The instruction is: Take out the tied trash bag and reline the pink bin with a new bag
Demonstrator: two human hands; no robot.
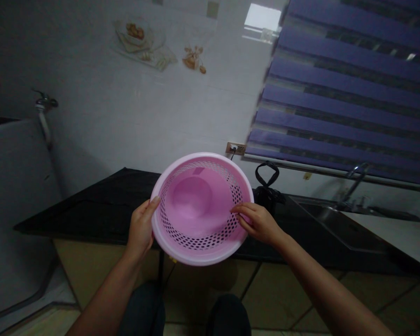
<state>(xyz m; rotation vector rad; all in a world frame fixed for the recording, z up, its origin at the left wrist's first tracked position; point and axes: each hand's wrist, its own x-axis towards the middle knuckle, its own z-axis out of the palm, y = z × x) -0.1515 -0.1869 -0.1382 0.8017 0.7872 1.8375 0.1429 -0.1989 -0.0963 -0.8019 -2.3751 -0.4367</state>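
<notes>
A round pink plastic basket (203, 205) with a perforated side wall and a solid round base is tilted towards me, in front of the counter's front edge. My left hand (142, 228) is closed on its left rim, thumb on top and the other fingers out of sight beneath. Over the right rim reaches my right hand (257, 223). Its fingers are bent together in a pinch, tips at the inner perforated wall. Whether anything small sits between those fingertips is too dark to make out. I see no loose contents inside the basket.
The black countertop (101, 210) runs behind the basket above pale cabinet doors (276, 298). Right of the basket lies a black object with a looped strap (267, 175), near a wall socket (235, 148). A steel sink (339, 228) and a white board (392, 233) are further right.
</notes>
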